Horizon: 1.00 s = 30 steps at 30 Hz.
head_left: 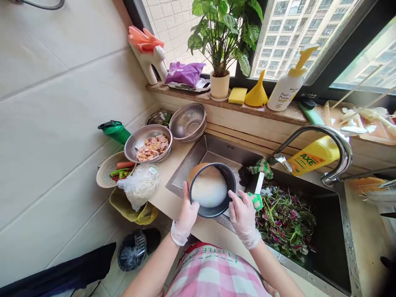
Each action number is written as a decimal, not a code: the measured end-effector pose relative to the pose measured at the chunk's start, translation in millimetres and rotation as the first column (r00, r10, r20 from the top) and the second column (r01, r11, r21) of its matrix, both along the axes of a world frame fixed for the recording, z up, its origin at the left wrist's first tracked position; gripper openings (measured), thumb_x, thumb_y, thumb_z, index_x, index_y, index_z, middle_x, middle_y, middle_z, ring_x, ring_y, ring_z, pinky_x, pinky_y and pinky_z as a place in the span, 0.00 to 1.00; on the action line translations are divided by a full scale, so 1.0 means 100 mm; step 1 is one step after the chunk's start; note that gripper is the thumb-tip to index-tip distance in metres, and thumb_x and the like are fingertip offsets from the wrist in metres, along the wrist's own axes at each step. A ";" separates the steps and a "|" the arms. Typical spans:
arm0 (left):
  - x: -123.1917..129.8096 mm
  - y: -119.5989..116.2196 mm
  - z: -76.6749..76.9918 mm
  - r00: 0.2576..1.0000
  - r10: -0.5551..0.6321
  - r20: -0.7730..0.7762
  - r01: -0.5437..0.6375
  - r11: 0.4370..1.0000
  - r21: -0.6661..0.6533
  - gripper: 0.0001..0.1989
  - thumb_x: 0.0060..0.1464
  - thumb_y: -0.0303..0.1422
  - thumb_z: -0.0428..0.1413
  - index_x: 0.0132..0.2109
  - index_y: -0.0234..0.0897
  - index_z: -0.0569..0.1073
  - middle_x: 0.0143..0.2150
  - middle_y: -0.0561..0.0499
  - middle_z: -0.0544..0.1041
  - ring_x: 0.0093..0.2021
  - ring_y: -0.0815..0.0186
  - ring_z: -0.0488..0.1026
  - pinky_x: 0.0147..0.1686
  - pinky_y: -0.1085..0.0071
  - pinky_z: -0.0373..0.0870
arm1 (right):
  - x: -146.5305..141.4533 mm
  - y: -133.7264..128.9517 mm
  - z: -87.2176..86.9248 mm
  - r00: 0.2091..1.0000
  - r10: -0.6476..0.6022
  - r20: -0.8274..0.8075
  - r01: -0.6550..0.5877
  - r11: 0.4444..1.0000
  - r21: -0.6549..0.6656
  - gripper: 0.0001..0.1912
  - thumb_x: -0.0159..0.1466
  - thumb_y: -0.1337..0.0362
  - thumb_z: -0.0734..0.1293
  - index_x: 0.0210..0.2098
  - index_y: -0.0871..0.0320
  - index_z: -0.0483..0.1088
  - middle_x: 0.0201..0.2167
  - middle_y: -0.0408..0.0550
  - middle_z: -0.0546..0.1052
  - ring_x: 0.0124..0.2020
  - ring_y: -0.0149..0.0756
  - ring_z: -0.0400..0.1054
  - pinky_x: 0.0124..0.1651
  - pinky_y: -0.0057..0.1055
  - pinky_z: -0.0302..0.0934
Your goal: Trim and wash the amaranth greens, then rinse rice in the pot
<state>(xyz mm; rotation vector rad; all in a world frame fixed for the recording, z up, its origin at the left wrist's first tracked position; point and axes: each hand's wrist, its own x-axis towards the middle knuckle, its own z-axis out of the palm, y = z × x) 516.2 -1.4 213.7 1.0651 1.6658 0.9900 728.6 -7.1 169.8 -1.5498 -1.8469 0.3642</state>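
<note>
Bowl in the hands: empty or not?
Not empty: milky white contents fill most of the dark bowl, gripped by the left hand and right hand.

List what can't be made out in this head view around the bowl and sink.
Head view:
Bottom of the dark bowl and anything in it: hidden by milky liquid.
Orange object: mostly hidden by the dark bowl.
Contents of the rear steel bowl: mostly hidden by the steel colander.

A potted plant (224,49), yellow funnel (256,90), sponge (237,95) and pump bottle (286,88) along the window ledge (161,88)
</note>
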 end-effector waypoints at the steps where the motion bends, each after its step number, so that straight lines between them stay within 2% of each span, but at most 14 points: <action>1: 0.00 0.00 0.00 1.000 -0.005 0.005 0.005 1.000 -0.006 0.46 0.50 0.26 0.49 0.72 0.32 0.37 0.74 0.45 0.40 0.72 0.60 0.42 0.69 0.64 0.41 | -0.04 0.02 0.03 0.993 0.043 0.109 -0.042 0.999 -0.009 0.20 0.67 0.61 0.57 0.56 0.55 0.69 0.50 0.53 0.76 0.63 0.54 0.56 0.64 0.63 0.46; 4: 0.02 -0.01 -0.02 1.000 -0.014 0.024 0.014 1.000 -0.023 0.45 0.50 0.26 0.49 0.72 0.33 0.37 0.74 0.46 0.41 0.72 0.61 0.42 0.69 0.65 0.44 | -0.20 0.13 0.15 0.941 0.187 0.282 -0.177 0.982 -0.062 0.23 0.67 0.63 0.55 0.60 0.58 0.66 0.49 0.55 0.77 0.68 0.55 0.45 0.66 0.65 0.37; 6: 0.03 -0.02 -0.04 0.999 -0.014 0.031 0.015 1.000 -0.028 0.45 0.49 0.26 0.48 0.72 0.33 0.37 0.74 0.46 0.41 0.72 0.61 0.42 0.69 0.65 0.44 | -0.32 0.22 0.21 0.917 0.261 0.302 -0.250 0.965 -0.078 0.25 0.68 0.63 0.54 0.62 0.59 0.63 0.50 0.55 0.76 0.69 0.53 0.44 0.67 0.61 0.39; 8: 0.04 -0.04 -0.05 0.999 -0.020 0.024 0.021 1.000 -0.022 0.45 0.49 0.25 0.48 0.71 0.32 0.38 0.74 0.46 0.40 0.72 0.61 0.40 0.69 0.66 0.41 | -0.42 0.30 0.21 0.913 0.275 0.303 -0.262 0.961 -0.083 0.26 0.68 0.61 0.53 0.64 0.60 0.60 0.57 0.55 0.72 0.69 0.52 0.43 0.67 0.58 0.42; 10: 0.05 -0.06 -0.07 1.000 -0.025 0.008 0.025 1.000 -0.012 0.45 0.49 0.25 0.48 0.71 0.29 0.38 0.74 0.45 0.39 0.73 0.62 0.37 0.70 0.66 0.38 | -0.48 0.36 0.15 0.915 0.238 0.324 -0.214 0.971 -0.108 0.29 0.68 0.59 0.56 0.66 0.63 0.56 0.64 0.58 0.62 0.70 0.55 0.42 0.67 0.58 0.42; 13: 0.07 -0.08 -0.09 1.000 -0.022 0.003 0.022 1.000 -0.008 0.44 0.49 0.25 0.48 0.71 0.28 0.39 0.74 0.43 0.39 0.73 0.61 0.37 0.70 0.65 0.38 | -0.51 0.45 -0.05 0.891 0.243 0.383 -0.180 0.965 -0.192 0.35 0.65 0.55 0.60 0.67 0.66 0.54 0.69 0.62 0.52 0.70 0.59 0.40 0.67 0.60 0.39; 17: 0.07 -0.09 -0.13 1.000 -0.026 0.009 0.027 1.000 -0.013 0.44 0.50 0.25 0.49 0.71 0.31 0.39 0.74 0.43 0.40 0.72 0.60 0.40 0.70 0.62 0.39 | -0.52 0.54 -0.26 0.849 0.344 0.400 -0.233 0.925 -0.300 0.38 0.64 0.52 0.62 0.68 0.65 0.52 0.69 0.59 0.53 0.70 0.58 0.40 0.68 0.59 0.36; 19: 0.06 -0.09 -0.14 1.000 -0.027 0.007 0.027 1.000 -0.009 0.44 0.50 0.25 0.49 0.71 0.31 0.40 0.74 0.43 0.41 0.72 0.60 0.40 0.70 0.62 0.38 | -0.53 0.55 -0.25 0.846 0.361 0.392 -0.251 0.919 -0.305 0.38 0.65 0.52 0.61 0.68 0.65 0.52 0.69 0.59 0.53 0.70 0.58 0.40 0.68 0.60 0.36; 21: 0.05 -0.09 -0.15 1.000 -0.025 0.007 0.025 1.000 -0.006 0.44 0.49 0.25 0.49 0.71 0.31 0.39 0.74 0.43 0.40 0.72 0.61 0.39 0.70 0.62 0.37 | -0.52 0.54 -0.16 0.855 0.372 0.361 -0.286 0.919 -0.271 0.37 0.65 0.52 0.61 0.68 0.64 0.52 0.69 0.60 0.52 0.70 0.57 0.39 0.68 0.60 0.36; 24: 0.04 -0.08 -0.15 1.000 -0.026 0.003 0.026 1.000 0.005 0.45 0.49 0.25 0.48 0.71 0.28 0.38 0.74 0.43 0.39 0.73 0.62 0.37 0.70 0.64 0.36 | -0.38 0.50 0.07 0.906 0.377 0.193 -0.347 0.922 -0.173 0.34 0.67 0.54 0.57 0.68 0.63 0.51 0.70 0.58 0.50 0.71 0.53 0.37 0.69 0.59 0.35; 27: 0.03 -0.06 -0.14 1.000 -0.023 -0.008 0.023 0.999 0.024 0.45 0.50 0.25 0.49 0.71 0.29 0.38 0.74 0.44 0.39 0.73 0.61 0.36 0.70 0.64 0.36 | -0.14 0.46 0.24 0.947 0.268 -0.179 -0.284 0.956 -0.070 0.30 0.70 0.54 0.52 0.69 0.56 0.49 0.70 0.51 0.51 0.71 0.45 0.39 0.70 0.54 0.35; 29: 0.02 -0.05 -0.14 1.000 -0.019 -0.020 0.020 0.999 0.033 0.45 0.50 0.25 0.49 0.71 0.31 0.38 0.74 0.46 0.39 0.73 0.62 0.36 0.70 0.64 0.36 | 0.00 0.44 0.23 0.880 0.085 -0.468 -0.134 0.988 -0.071 0.28 0.70 0.53 0.51 0.68 0.53 0.52 0.69 0.47 0.54 0.70 0.40 0.44 0.71 0.49 0.36; 30: 0.01 -0.04 -0.14 0.999 -0.017 -0.029 0.018 0.999 0.039 0.45 0.50 0.25 0.49 0.71 0.32 0.38 0.74 0.46 0.39 0.73 0.62 0.36 0.70 0.64 0.35 | 0.06 0.43 0.18 0.803 -0.019 -0.596 -0.058 0.992 -0.110 0.28 0.70 0.51 0.52 0.67 0.53 0.55 0.69 0.46 0.56 0.69 0.39 0.46 0.71 0.47 0.38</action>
